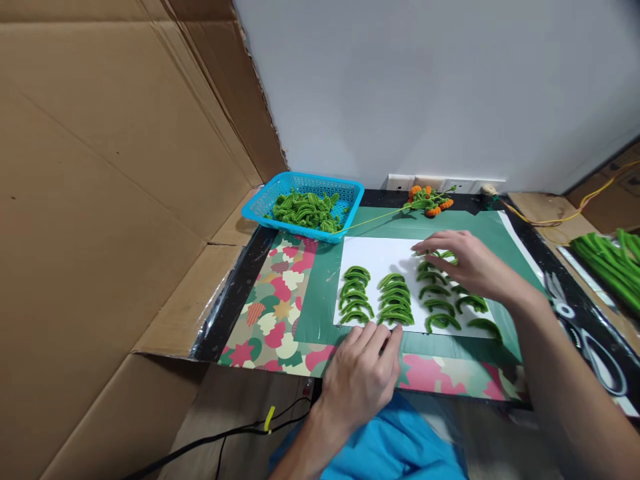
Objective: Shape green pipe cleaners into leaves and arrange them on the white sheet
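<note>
Curved green pipe-cleaner pieces (395, 297) lie in columns on a sheet of white paper (377, 250). My right hand (463, 260) reaches over the right-hand columns, partly covering them. Its thumb and forefinger come close together around a green pipe-cleaner piece (423, 254) at the top of the third column; the grip is partly hidden. At the paper's lower edge, below the second column, rests my left hand (363, 367). Its fingers are bent and apart from the thumb, touching the edge, with nothing visible in them.
A blue basket (353, 207) of green pieces stands at the back left. Orange and green pipe-cleaner flowers (430, 202) lie behind the paper. Scissors (595, 353) and bundled green pipe cleaners (613, 267) lie at right. Cardboard (125, 167) walls the left side.
</note>
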The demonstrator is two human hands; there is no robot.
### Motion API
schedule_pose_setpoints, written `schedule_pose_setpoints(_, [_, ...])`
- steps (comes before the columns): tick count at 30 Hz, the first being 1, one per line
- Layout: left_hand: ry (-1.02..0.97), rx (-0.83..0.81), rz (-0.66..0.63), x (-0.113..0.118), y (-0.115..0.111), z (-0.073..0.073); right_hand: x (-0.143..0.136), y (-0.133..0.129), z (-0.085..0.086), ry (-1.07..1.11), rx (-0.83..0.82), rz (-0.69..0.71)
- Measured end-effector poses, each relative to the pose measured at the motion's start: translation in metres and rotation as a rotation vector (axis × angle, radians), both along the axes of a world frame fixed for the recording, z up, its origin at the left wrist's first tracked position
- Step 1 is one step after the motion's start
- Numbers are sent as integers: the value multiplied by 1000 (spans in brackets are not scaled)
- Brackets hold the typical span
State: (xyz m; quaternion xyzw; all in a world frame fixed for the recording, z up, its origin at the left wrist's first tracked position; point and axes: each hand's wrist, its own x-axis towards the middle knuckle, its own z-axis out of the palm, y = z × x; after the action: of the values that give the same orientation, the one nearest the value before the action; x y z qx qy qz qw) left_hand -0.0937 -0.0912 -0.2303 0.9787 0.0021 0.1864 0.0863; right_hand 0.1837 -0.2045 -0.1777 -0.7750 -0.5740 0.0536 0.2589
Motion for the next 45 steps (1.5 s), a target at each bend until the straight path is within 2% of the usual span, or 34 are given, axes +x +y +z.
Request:
schedule_pose_setpoints(4, [-7,-5,-65,-1,3,3,-1,-46,11,42,103,-189])
schedule_pose_setpoints(7, [33,-28,-136,2,-3,8,-21,-71,13,125,80,-159])
schedule_pose_setpoints(10, [90,-29,-191,11,-18,13,-41,-82,6,155,45,-140])
schedule_pose_setpoints(14, [129,-11,-165,28,-37,13,-49,-81,-4,92,37,-175])
schedule_pose_setpoints(18, [145,-19,-149,38,-43,9,-42,-67,-7,45,-22,-140])
schedule_pose_setpoints(25, [172,-12,-118,37,-45,9,-39,-48,-14,-13,-111,-59])
schedule_pose_setpoints(38, [137,-45,-101,38,-47,6,-59,-58,-13,60,-150,-48])
schedule_pose_setpoints(45, [142,-65,-113,37,-45,8,-42,-57,-13,-7,-72,-112])
